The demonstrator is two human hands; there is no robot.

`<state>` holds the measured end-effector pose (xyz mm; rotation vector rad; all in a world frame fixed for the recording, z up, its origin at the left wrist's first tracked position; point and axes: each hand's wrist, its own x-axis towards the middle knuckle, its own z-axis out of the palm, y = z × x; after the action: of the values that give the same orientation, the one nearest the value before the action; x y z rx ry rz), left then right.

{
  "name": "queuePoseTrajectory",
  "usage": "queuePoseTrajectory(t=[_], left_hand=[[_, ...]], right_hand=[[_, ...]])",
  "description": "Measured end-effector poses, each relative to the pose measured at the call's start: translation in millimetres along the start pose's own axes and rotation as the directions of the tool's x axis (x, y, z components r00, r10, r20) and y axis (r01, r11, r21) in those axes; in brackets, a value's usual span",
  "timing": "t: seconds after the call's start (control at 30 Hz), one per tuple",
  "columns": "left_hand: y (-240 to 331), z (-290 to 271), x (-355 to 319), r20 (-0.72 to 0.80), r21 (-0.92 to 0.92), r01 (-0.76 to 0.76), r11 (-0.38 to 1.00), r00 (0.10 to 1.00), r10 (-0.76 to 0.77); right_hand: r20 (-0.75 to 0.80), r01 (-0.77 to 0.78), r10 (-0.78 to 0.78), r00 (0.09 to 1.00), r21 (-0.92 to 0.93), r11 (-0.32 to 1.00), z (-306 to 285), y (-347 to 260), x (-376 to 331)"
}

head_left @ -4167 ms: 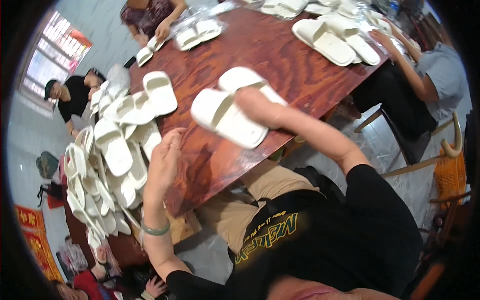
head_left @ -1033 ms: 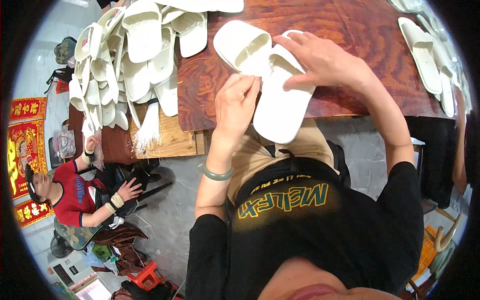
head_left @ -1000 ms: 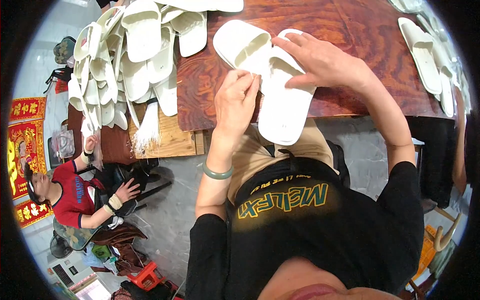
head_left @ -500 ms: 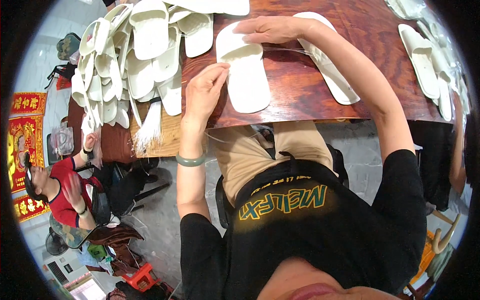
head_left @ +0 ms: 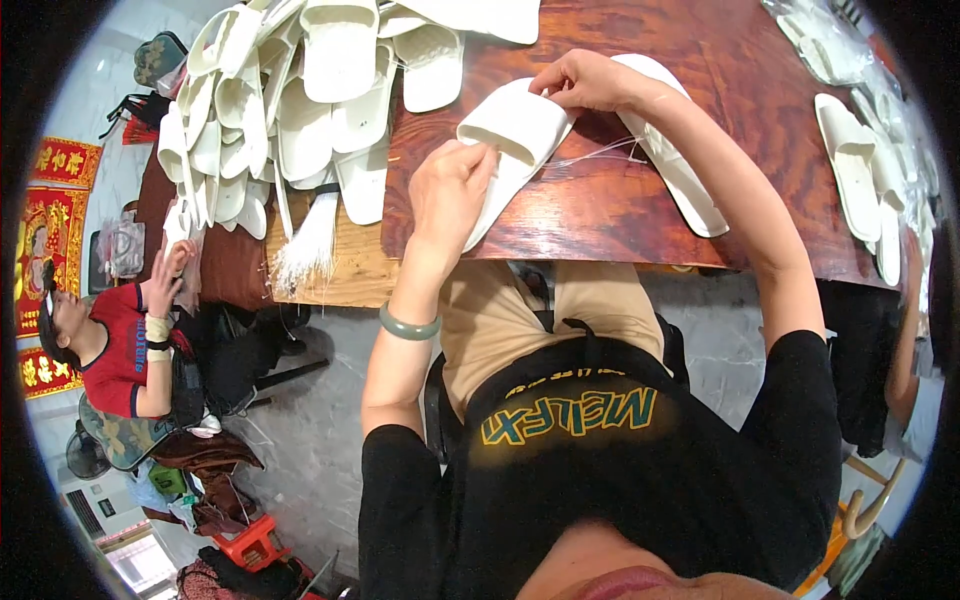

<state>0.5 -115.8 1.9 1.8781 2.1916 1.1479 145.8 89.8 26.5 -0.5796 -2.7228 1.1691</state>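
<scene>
A white slipper (head_left: pixel 512 140) lies on the dark red wooden table (head_left: pixel 600 200), its toe strap toward the far side. My left hand (head_left: pixel 450 190) grips its near edge, and a green bangle sits on that wrist. My right hand (head_left: pixel 578 80) pinches the strap's far edge. A thin clear plastic tie (head_left: pixel 600 157) trails across the table beside the slipper. A second white slipper (head_left: pixel 672 160) lies sole-up just to the right, partly under my right forearm.
A heap of white slippers (head_left: pixel 290 100) covers the table's left end, with a bundle of clear plastic ties (head_left: pixel 305 235) below it. More slippers (head_left: pixel 860 170) lie at the right. A person in a red shirt (head_left: pixel 110 340) sits at lower left.
The pair has been set down and separated: one slipper now lies to the right. Both hands have shifted onto the left slipper, and the view has tilted closer to the table.
</scene>
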Motion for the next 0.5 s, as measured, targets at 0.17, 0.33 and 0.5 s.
queuePoseTrajectory(t=[0.17,0.33,0.5], left_hand=[[-3,22,19,0.007,0.001,-0.068,0.998,0.998,0.068],[-3,30,19,-0.064,-0.071,-0.002,0.997,0.998,-0.002],[3,27,19,-0.052,-0.126,0.056,0.990,0.997,-0.063]], right_hand=[[0.059,0.036,-0.039,0.998,0.057,0.998,0,2,5],[0.052,0.038,-0.037,0.998,-0.025,0.999,0,9,8],[0.068,0.146,-0.149,0.987,0.043,0.988,-1,12,9]])
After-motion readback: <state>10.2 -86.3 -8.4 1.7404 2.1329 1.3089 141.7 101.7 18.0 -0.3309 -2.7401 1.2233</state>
